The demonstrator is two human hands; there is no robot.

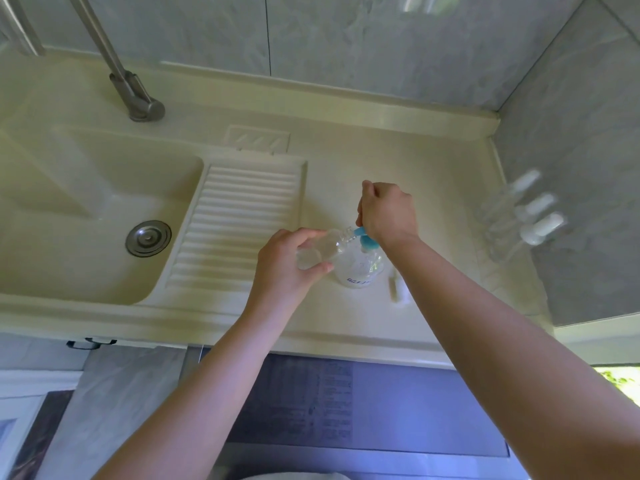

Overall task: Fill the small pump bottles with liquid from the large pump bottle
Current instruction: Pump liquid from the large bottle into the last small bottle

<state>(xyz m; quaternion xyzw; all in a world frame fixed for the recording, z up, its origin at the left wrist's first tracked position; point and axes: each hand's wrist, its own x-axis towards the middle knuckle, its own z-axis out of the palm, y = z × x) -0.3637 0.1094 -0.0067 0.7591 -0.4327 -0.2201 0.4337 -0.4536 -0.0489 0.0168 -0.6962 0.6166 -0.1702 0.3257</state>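
Two hands were busy in the middle of the frame. My left hand (287, 258) gripped a small bottle (320, 249), tipped toward the blue pump (363, 235). My right hand (386, 211) pressed down on the big bottle (360, 268), which stood on the tabletop (346, 161).

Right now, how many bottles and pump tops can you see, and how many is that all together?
Large pump bottles: 1, standing on the counter with a blue pump
Small bottles held: 1, uncapped, in the left hand
Small bottles by the wall: 3, blurry, with white tops
Loose white pump tops: 1, lying beside the large bottle
Total: 6
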